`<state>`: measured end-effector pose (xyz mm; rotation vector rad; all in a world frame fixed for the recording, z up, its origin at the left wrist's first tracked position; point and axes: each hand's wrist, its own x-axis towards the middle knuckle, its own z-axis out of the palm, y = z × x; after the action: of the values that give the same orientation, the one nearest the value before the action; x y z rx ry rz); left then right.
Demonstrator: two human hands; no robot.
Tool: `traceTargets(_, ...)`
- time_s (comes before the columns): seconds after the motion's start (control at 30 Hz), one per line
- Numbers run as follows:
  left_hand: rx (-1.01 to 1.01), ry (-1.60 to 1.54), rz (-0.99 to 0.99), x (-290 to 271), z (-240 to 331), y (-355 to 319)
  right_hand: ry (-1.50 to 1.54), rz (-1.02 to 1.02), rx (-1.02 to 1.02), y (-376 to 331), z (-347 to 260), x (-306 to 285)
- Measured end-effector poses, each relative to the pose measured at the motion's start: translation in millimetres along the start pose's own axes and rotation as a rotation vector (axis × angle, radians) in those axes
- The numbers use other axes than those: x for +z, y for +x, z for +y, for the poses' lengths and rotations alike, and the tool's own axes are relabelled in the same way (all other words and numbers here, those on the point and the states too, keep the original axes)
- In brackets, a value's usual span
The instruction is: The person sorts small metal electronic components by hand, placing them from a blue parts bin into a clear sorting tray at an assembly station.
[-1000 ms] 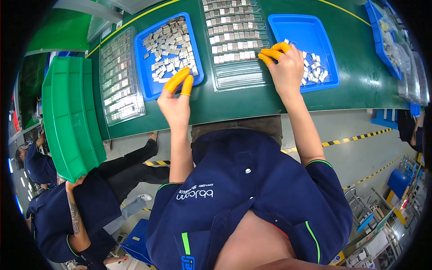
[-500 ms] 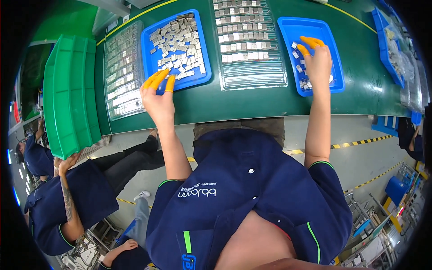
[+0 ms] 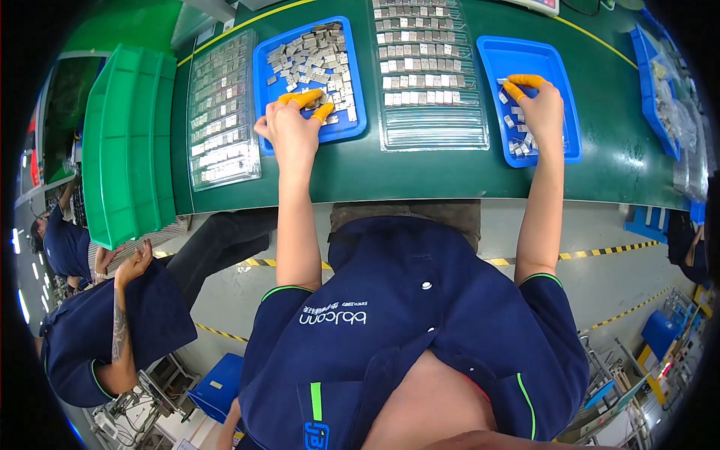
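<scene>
My left hand (image 3: 294, 127) reaches over the left blue tray (image 3: 360, 86), which holds many small silver-grey rectangular connector pieces (image 3: 307, 56). Orange finger cots cover its fingertips, which curl together among the pieces; what they grip is too small to make out. Over the right blue tray (image 3: 559, 75) is my right hand (image 3: 541, 112). Its cotted fingertips pinch a small whitish piece near the tray's left wall. Several similar small pieces (image 3: 521, 139) lie below them in that tray. Between both trays lies a clear plastic tray (image 3: 435, 136) with rows of connector pieces on thin wires.
Another clear tray of rowed pieces (image 3: 221, 112) lies at the left, beside a tall green bin (image 3: 124, 142). A co-worker's hand (image 3: 135, 262) is near the bin's lower end. A blue bin with plastic bags (image 3: 660, 97) stands at the right edge of the green table (image 3: 600, 157).
My left hand has moved right and farther into the left tray, its spread fingers now curled together. My right fingertips have drawn closer. The co-worker's hand has come off the green bin.
</scene>
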<state>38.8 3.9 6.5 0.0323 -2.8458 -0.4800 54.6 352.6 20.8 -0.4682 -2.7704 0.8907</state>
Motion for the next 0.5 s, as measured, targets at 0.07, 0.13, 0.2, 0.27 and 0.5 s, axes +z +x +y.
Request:
traceTargets(0.07,-0.004,0.115,-0.09,2.0,-2.1,3.0,0.024,0.071,-0.038,-4.0,3.3,-1.6)
traceTargets(0.13,0.002,0.064,-0.081,2.7,-3.7,4.1,0.045,0.141,-0.07,-9.5,2.4,-5.2)
traceTargets(0.2,0.008,0.012,-0.077,2.2,-2.8,3.7,0.176,0.183,-0.024,-16.7,-6.3,-9.5)
traceTargets(0.27,0.072,-0.179,-0.036,-7.9,5.1,4.1,0.231,0.214,-0.037,-26.8,-12.7,-10.8)
traceTargets(0.5,-0.203,-1.242,-0.266,-24.5,48.8,-20.0,0.758,-0.091,-0.073,-72.7,-70.7,12.9)
